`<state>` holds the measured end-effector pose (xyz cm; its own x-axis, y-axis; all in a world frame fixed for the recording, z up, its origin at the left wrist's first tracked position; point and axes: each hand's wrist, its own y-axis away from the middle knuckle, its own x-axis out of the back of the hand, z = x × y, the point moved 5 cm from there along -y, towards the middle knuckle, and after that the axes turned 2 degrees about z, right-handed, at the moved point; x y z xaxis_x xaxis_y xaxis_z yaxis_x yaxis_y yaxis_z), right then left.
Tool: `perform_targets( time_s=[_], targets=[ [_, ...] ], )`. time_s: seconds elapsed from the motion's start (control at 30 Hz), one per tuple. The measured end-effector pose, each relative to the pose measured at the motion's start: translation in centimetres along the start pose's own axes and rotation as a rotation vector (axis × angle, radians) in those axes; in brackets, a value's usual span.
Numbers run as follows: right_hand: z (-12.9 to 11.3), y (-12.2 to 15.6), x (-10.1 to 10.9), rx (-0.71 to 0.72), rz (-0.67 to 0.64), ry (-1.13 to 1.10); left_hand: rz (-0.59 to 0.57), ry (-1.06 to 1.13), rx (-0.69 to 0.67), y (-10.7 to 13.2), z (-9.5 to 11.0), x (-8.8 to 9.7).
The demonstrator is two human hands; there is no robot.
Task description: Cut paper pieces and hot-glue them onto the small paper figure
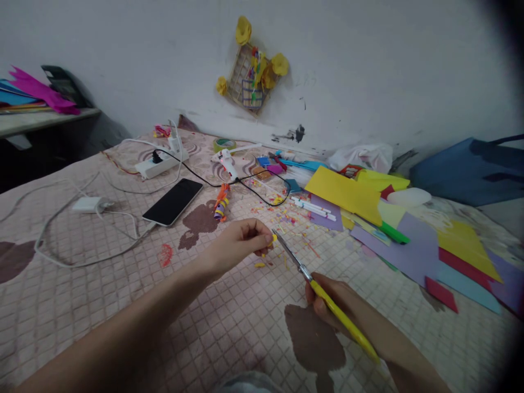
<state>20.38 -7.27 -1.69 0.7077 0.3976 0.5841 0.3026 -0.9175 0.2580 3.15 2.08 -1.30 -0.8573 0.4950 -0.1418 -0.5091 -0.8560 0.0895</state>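
Observation:
My left hand [248,237] pinches a small yellow piece of paper [274,238] between thumb and finger. Wrapped round the yellow handle of a pair of scissors [301,267] is my right hand [335,297]. The metal blades point up and left, their tips right beside the yellow piece. Whether the blades touch the paper is too small to tell. Tiny yellow, pink and orange paper scraps [289,220] lie scattered on the cloth beyond both hands. A small purple, yellow and orange rolled paper figure [221,203] lies just past my left hand.
Coloured paper sheets [403,245] spread over the right side. White paper sticks [314,208] lie near them. A glue gun [227,165], a tape roll [224,144], a phone [173,202], a charger [89,204] and a power strip [161,162] with cables occupy the left and back.

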Motion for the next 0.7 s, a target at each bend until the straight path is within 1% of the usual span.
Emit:
perform_targets(
  time_s=[0.17,0.33,0.7],
  targets=[
    [0.09,-0.07,-0.1,-0.008,-0.051,-0.007,-0.034,0.047,0.027,-0.08,-0.11,0.01],
    [0.17,-0.12,-0.07,0.024,-0.044,-0.034,-0.085,0.06,0.022,-0.09,-0.05,-0.08],
    [0.71,0.22,-0.23,-0.045,-0.071,-0.099,-0.094,0.069,0.044,0.0,-0.07,0.04]
  ],
)
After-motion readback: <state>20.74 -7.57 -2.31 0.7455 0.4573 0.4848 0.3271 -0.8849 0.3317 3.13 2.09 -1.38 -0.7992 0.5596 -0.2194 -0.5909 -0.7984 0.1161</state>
